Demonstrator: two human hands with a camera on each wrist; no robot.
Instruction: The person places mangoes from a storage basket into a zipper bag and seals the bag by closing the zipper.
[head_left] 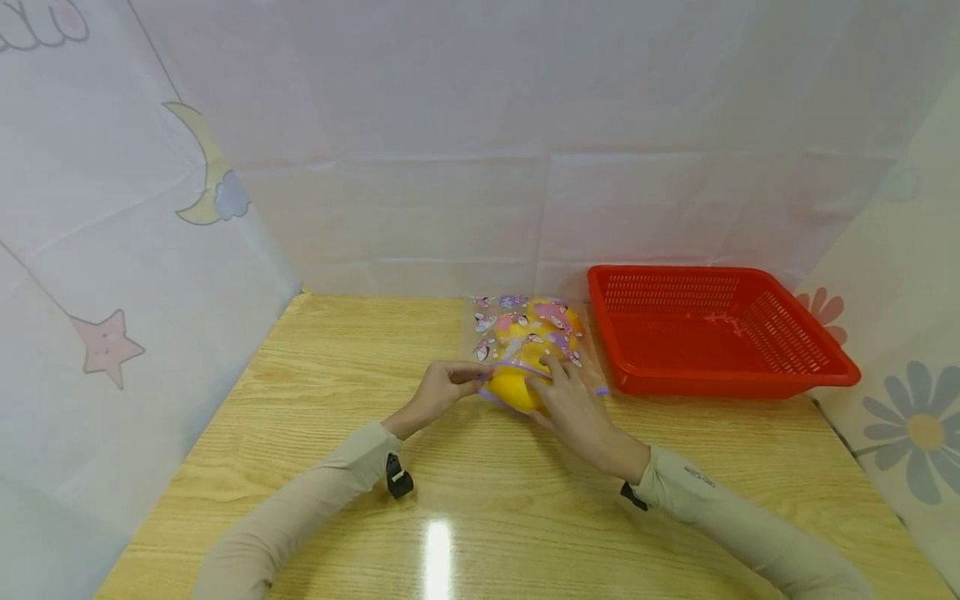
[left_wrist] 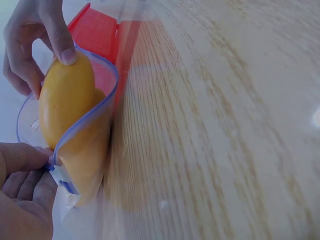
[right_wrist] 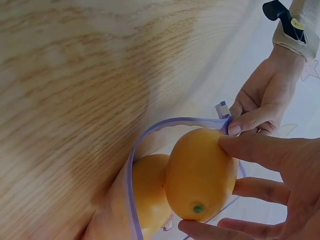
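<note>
A clear zip bag (head_left: pixel 483 329) with purple edging and pink printed figures lies at the back middle of the table, with several yellow fruits inside. My left hand (head_left: pixel 444 392) pinches the bag's rim beside its white slider (left_wrist: pixel 64 179), and the mouth gapes in both wrist views. With thumb and fingertips, my right hand (head_left: pixel 579 412) grips a smooth yellow oval fruit (right_wrist: pixel 200 172) that has a green stem spot. This fruit sits within the bag's mouth, against another yellow fruit (right_wrist: pixel 149 187) deeper in.
A red plastic basket (head_left: pixel 720 385) with slotted walls stands right of the bag on the wooden table (head_left: pixel 360 350). Behind the table hangs a pale cloth wall (head_left: pixel 420 208); printed side cloths border it left and right.
</note>
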